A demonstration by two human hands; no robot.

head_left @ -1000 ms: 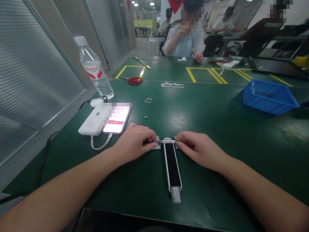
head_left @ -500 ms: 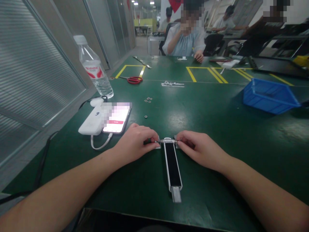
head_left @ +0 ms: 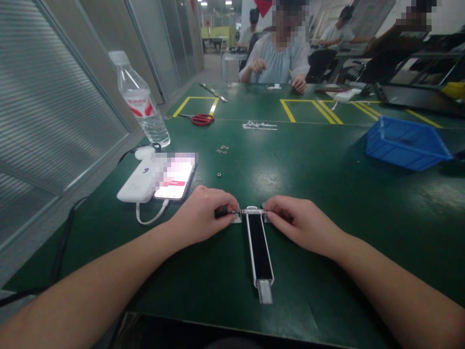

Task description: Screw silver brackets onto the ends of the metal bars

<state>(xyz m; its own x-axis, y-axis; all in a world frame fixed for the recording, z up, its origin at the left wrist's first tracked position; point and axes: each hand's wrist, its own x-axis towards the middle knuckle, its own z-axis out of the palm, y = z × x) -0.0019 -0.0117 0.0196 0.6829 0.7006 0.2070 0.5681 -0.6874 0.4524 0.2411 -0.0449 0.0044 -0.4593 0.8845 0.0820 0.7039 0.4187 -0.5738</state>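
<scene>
A long white-framed piece with a black strip down its middle (head_left: 260,249) lies flat on the green table, a bare metal tab (head_left: 265,293) at its near end. Across its far end runs a thin metal rod (head_left: 253,212), with small metal plates at both sides. My left hand (head_left: 203,213) pinches the rod's left end between thumb and fingertips. At the right end, my right hand (head_left: 296,218) is closed in a similar pinch. The fingers partly hide what sits on each end. Beyond my left hand lie a single nut (head_left: 219,175) and several small nuts or washers (head_left: 222,149).
At the left stand a water bottle (head_left: 143,109), a white power bank (head_left: 136,180) and a lit phone (head_left: 176,179) joined by a cable. Red scissors (head_left: 202,119) and small metal strips (head_left: 259,126) lie farther off. A blue bin (head_left: 407,144) sits right. A person (head_left: 278,60) sits opposite.
My hands and the piece between them stay almost in place. Across the table, the person's raised hand has come down from the face to chest height.
</scene>
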